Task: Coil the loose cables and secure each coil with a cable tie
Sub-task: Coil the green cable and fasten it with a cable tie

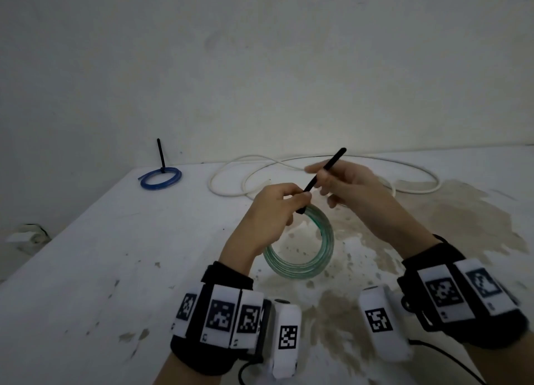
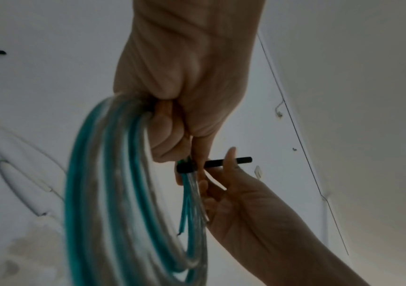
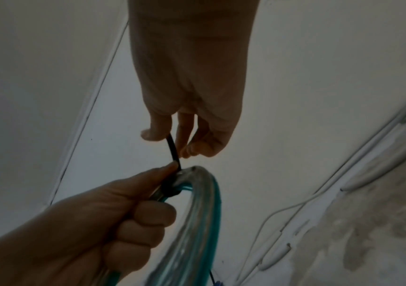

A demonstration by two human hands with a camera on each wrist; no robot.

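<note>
Two hands meet at mid-frame above the bench [image 1: 86, 269]. At upper left lies a tied blue coil [image 1: 160, 177]. The left hand [image 1: 271, 211] grips the green coil [image 1: 303, 248]; the right hand [image 1: 349, 188] pinches its black tie [image 1: 323, 176]. A loose white cable [image 1: 318, 170] lies behind.

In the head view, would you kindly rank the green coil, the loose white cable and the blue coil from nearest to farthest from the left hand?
1. Green coil: gripped in the left hand, hanging just below it.
2. Loose white cable: lying on the table behind the hands, towards the wall.
3. Blue coil: far left near the table's back edge, already tied.
</note>
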